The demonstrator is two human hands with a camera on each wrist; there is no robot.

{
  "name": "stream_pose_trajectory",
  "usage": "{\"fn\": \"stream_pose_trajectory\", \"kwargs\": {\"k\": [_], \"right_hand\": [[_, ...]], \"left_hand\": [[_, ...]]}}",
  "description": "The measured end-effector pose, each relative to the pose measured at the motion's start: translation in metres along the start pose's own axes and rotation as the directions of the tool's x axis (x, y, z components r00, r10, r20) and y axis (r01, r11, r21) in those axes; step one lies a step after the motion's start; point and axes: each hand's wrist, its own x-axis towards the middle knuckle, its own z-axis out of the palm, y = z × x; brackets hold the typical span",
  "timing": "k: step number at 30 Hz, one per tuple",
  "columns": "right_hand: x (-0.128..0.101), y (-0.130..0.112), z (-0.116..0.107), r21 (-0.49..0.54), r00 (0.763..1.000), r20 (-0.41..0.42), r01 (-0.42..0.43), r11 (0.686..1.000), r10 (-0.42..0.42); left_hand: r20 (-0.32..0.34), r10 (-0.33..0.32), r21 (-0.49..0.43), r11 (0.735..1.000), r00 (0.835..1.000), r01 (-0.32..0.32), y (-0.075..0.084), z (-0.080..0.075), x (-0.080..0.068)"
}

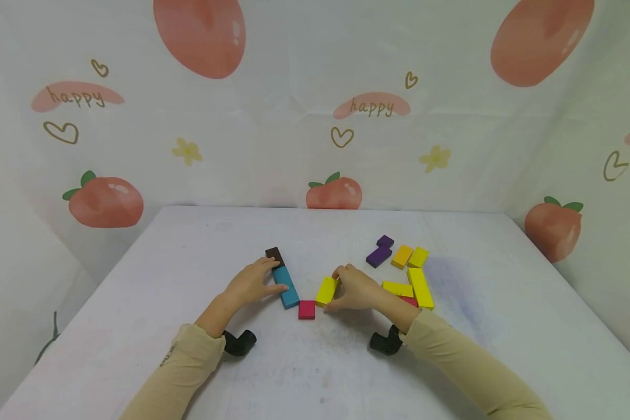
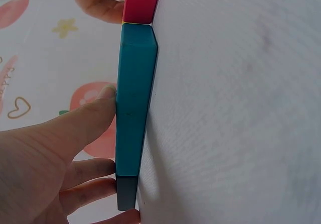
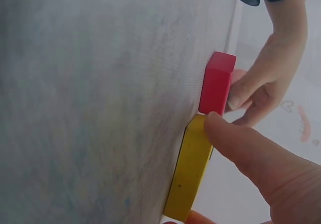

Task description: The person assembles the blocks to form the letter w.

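Observation:
In the head view my left hand (image 1: 279,274) rests with straight fingers on a blue block (image 1: 289,291) and the dark brown block (image 1: 275,255) lined up behind it. The left wrist view shows the thumb (image 2: 95,108) pressing on the blue block (image 2: 133,98). A red square block (image 1: 307,309) lies at the blue block's near end. My right hand (image 1: 332,290) pinches a yellow block (image 1: 325,290), whose near end touches the red block (image 3: 216,83). In the right wrist view the thumb (image 3: 225,133) presses the yellow block (image 3: 193,174).
Loose blocks lie to the right on the white table (image 1: 163,303): a purple piece (image 1: 380,252), an orange one (image 1: 401,256), a small yellow one (image 1: 418,256), two long yellow ones (image 1: 420,287) and a red one (image 1: 409,301) partly beneath them. A peach-print backdrop stands behind.

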Motion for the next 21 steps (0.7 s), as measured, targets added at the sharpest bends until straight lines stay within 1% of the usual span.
{"fn": "stream_pose_trajectory", "kwargs": {"k": [6,11,21], "right_hand": [[0.001,0.0004,0.0005,0.009,1.0,-0.001,0.003,1.0,-0.003],[0.0002,0.0002,0.0003,0.007,1.0,0.001,0.006,1.0,-0.006],[0.0,-0.0005,-0.0002,0.006,1.0,0.004,0.011,1.0,-0.011]], "left_hand": [[0.002,-0.014,0.033,0.999,1.0,0.014,0.0024,0.0001,-0.0004],[-0.002,-0.012,0.021,1.0,1.0,0.012,-0.0001,0.0018,0.0011],[-0.001,-0.014,0.013,1.0,1.0,0.014,-0.0001,0.001,0.0013]]}}
